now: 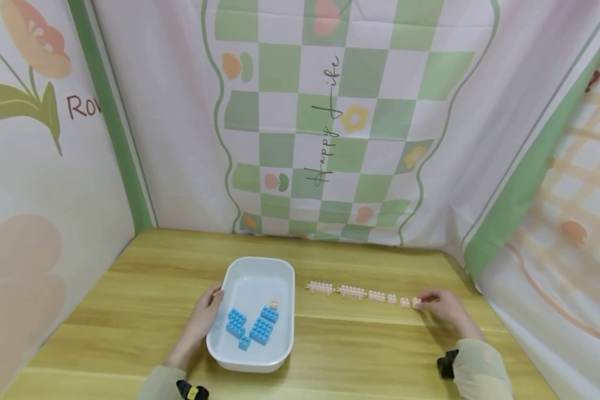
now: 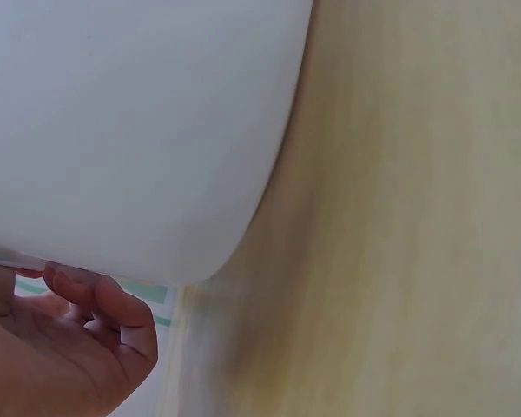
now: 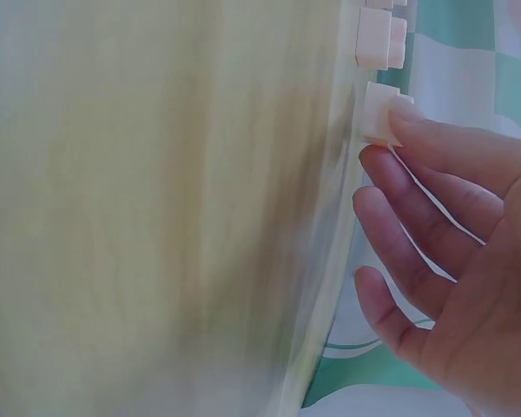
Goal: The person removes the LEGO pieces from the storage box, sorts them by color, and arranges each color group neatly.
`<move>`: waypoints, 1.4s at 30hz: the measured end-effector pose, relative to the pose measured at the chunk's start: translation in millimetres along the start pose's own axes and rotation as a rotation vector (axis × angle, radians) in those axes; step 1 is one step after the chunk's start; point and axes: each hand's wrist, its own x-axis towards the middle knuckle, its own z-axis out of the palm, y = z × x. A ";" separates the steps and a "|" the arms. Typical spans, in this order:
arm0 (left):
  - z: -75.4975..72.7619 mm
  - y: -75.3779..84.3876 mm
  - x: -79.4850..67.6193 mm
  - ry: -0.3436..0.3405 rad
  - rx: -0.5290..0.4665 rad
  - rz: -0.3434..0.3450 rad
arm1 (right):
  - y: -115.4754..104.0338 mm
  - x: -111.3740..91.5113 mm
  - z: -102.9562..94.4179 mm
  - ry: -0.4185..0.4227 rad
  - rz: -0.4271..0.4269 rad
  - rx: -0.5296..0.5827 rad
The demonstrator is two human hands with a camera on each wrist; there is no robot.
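Either side of the white tub (image 1: 250, 364): wood-grain worktop (image 1: 360, 344), its far edge meeting a checked green-and-white curtain (image 1: 330, 116) beyond the tub.
Tub's left rim: gripped by the left hand (image 1: 206, 318), fingers curled at the edge.
Pink row (image 1: 376, 296): pale studded bricks right of the tub, the two longest nearest it, a narrow gap from its rim.
End brick (image 1: 416, 303): farthest right of the tub, pinched by the right hand's (image 1: 448, 309) thumb and forefinger, slightly apart from its neighbour.
Blue bricks (image 1: 261, 330): studded, inside the tub, near a small peach piece (image 1: 274, 304).
Curtain lettering: "Happy Life".
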 end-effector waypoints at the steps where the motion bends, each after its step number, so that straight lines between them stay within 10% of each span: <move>1: 0.2 -0.3 0.0 0.001 0.002 0.000 | 0.0 0.1 0.0 -0.002 -0.002 -0.004; 42: 1.5 -0.5 0.9 0.005 0.009 -0.022 | 5.1 6.7 -0.8 -0.061 0.047 0.003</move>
